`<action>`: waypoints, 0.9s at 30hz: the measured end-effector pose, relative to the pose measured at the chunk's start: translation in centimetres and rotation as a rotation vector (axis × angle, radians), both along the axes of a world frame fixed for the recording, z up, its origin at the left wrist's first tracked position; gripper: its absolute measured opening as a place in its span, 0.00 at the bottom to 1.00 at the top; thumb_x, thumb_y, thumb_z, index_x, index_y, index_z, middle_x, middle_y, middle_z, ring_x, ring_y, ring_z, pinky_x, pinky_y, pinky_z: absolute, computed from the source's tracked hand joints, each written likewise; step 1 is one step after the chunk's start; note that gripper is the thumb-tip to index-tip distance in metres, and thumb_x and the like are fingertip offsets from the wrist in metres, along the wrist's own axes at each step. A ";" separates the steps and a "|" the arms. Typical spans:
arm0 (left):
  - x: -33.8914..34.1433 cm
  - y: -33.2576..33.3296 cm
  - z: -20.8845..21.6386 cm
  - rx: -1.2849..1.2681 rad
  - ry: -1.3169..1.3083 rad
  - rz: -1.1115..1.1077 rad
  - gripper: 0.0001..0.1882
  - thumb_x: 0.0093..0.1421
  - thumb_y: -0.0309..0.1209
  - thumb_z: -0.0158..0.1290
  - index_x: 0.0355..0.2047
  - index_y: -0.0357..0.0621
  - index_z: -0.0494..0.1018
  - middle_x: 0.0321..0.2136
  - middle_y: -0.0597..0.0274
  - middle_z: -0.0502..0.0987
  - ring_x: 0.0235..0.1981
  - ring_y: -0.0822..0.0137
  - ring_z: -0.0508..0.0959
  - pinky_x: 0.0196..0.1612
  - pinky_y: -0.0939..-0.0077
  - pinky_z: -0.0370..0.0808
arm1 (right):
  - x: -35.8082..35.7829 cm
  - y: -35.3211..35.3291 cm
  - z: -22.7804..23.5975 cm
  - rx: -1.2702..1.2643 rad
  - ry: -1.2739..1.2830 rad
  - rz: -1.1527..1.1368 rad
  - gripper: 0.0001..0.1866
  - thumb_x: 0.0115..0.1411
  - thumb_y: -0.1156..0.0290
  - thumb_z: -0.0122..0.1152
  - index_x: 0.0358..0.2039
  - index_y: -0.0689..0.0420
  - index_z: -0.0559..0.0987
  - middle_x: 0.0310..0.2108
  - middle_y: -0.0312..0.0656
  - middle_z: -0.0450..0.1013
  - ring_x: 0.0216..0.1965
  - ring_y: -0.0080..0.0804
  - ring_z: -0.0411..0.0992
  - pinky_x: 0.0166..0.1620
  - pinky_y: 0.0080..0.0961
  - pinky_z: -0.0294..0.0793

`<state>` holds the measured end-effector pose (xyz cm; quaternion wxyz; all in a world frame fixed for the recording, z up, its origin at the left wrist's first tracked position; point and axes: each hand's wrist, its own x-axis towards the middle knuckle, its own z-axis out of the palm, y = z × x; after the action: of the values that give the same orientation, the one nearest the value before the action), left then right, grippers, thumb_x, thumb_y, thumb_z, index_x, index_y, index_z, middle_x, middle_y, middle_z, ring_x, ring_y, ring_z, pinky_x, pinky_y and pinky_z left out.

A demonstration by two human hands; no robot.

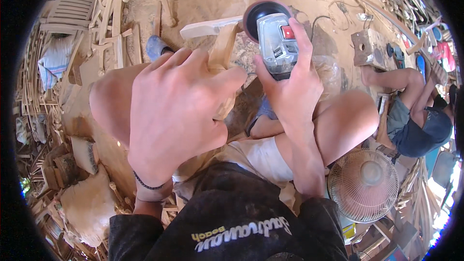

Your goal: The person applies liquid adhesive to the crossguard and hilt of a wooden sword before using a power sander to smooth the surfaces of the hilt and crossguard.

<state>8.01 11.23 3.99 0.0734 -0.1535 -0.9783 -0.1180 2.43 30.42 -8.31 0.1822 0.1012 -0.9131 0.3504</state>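
My left hand point(176, 106) is closed around a pale wooden workpiece point(224, 48), its fingers bent over the near end. A lighter wooden arm point(210, 27) branches off to the left at the far end of that piece. In my right hand point(295, 89) is a grey power sander point(278, 43) with a red switch, gripped from above with thumb and forefinger along its body. The sander's round black disc point(266, 17) sits beside the far end of the wood; whether the two touch I cannot tell.
To the right stands a round wire-caged fan point(363, 185). Past it a person point(420, 121) in a dark cap crouches near a wooden block point(369, 47) with a hole. Stacked wooden sticks point(113, 14) and a slatted panel point(72, 2) lie at the far left. A cable point(316, 21) crosses the dusty floor.
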 end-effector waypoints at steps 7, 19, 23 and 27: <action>-0.5 0.5 0.1 0.071 0.006 -0.003 0.25 0.29 0.27 0.60 0.35 0.55 0.83 0.26 0.64 0.74 0.29 0.53 0.78 0.32 0.61 0.73 | 0.2 1.2 0.8 0.011 0.020 -0.084 0.48 0.53 0.58 0.78 0.72 0.38 0.64 0.43 0.51 0.80 0.38 0.55 0.82 0.38 0.47 0.82; -0.5 0.6 0.6 0.029 -0.009 0.072 0.25 0.29 0.27 0.58 0.34 0.55 0.83 0.28 0.62 0.80 0.28 0.50 0.80 0.30 0.60 0.74 | 0.4 0.9 0.1 0.038 -0.049 -0.069 0.48 0.52 0.58 0.79 0.72 0.36 0.65 0.43 0.50 0.80 0.36 0.54 0.81 0.35 0.47 0.82; -0.6 0.7 1.0 0.003 -0.043 0.084 0.25 0.29 0.27 0.58 0.34 0.56 0.83 0.28 0.62 0.80 0.28 0.49 0.80 0.29 0.60 0.73 | 0.4 1.2 0.4 0.024 -0.017 -0.099 0.48 0.52 0.58 0.79 0.73 0.36 0.64 0.43 0.51 0.80 0.36 0.54 0.81 0.35 0.47 0.82; -0.5 0.9 1.0 -0.024 -0.052 0.107 0.25 0.29 0.28 0.58 0.34 0.57 0.83 0.28 0.62 0.80 0.28 0.49 0.80 0.29 0.60 0.73 | -0.1 1.2 -0.5 -0.110 0.076 -0.009 0.48 0.52 0.57 0.79 0.72 0.36 0.65 0.44 0.50 0.80 0.37 0.54 0.81 0.35 0.47 0.82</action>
<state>7.51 12.10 4.96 0.0522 -0.0986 -0.9881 -0.1059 2.35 31.59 -8.77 0.2236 0.1004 -0.8852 0.3953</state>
